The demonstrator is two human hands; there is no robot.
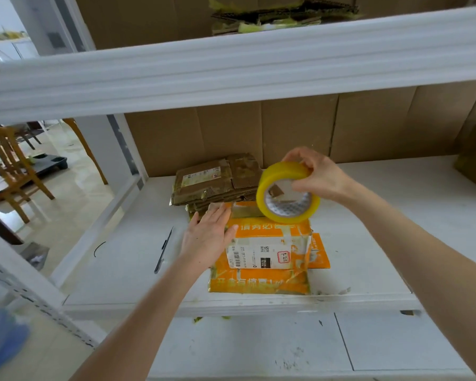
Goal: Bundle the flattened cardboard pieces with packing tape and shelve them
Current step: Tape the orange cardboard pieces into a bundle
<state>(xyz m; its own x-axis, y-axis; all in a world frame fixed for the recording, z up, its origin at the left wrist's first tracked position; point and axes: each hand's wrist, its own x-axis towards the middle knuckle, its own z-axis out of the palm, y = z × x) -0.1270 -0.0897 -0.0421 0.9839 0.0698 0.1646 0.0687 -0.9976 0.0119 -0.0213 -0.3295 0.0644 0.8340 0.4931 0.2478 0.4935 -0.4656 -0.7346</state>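
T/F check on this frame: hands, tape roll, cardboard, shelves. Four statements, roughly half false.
1. The right hand grips the yellow roll of packing tape. True.
2. The left hand holds the thin black tool. False: the tool lies alone on the white shelf; the left hand lies flat on the orange-and-white flattened cardboard.
3. The brown flattened cardboard stack lies behind the orange-and-white one. True.
4. No cardboard is stored higher up. False: a ragged cardboard bundle lies on the upper shelf.
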